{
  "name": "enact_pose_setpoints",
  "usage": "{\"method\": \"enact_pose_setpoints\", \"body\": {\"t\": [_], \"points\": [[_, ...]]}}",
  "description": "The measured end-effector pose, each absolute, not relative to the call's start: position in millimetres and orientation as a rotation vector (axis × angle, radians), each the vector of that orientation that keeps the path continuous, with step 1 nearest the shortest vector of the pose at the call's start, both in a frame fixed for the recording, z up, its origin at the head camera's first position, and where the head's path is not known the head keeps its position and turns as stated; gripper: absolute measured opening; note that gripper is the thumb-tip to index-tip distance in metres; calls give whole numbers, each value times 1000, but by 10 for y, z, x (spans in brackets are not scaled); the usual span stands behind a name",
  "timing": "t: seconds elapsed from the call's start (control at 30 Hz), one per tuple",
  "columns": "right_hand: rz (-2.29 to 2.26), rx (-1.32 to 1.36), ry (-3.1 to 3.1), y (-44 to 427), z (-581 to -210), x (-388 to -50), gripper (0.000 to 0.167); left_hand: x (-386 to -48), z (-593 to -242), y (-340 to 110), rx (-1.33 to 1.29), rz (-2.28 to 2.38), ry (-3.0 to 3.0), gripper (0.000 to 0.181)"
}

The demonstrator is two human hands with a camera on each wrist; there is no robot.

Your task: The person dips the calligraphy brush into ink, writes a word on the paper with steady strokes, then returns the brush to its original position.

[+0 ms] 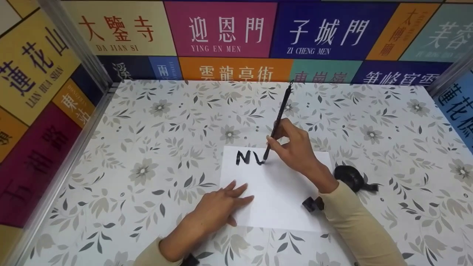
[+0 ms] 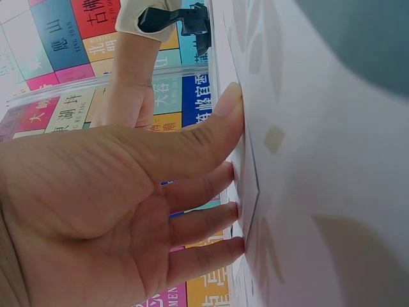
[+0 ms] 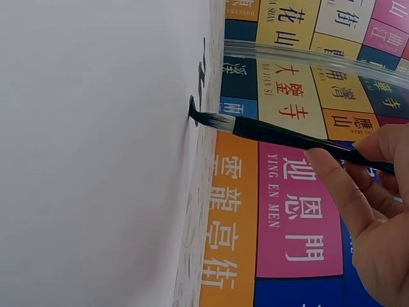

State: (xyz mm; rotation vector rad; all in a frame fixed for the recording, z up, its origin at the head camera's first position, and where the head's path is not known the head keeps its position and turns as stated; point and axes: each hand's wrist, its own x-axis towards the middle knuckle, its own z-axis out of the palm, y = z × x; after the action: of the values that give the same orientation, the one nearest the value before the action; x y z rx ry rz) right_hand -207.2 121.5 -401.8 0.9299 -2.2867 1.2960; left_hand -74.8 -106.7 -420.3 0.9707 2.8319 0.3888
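Between thumb and fingers my right hand (image 1: 295,147) pinches a dark calligraphy brush (image 1: 282,109), tilted with its top leaning away. In the right wrist view the inked bristles (image 3: 214,120) bend against the white paper (image 1: 281,199). Black strokes (image 1: 244,157) on the upper left of the sheet form an "N" and a mark like a "V" or "U", where the tip touches. My left hand (image 1: 218,207) rests on the sheet's left edge, fingers spread; the left wrist view shows its fingertips and thumb pressing down.
A round black object (image 1: 349,177) with a short stub lies right of the paper, partly behind the right sleeve. A small black piece (image 1: 310,204) shows at the right wrist. The floral table (image 1: 170,140) is bordered by panels (image 1: 221,29) with colourful lettered blocks.
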Motion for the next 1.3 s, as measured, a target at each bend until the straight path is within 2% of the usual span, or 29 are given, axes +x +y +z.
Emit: {"method": "enact_pose_setpoints", "body": {"t": [1.3], "points": [[1156, 837, -2257, 1255, -4048, -2130, 19, -754, -4207, -1069, 981, 368, 2843, 73]]}}
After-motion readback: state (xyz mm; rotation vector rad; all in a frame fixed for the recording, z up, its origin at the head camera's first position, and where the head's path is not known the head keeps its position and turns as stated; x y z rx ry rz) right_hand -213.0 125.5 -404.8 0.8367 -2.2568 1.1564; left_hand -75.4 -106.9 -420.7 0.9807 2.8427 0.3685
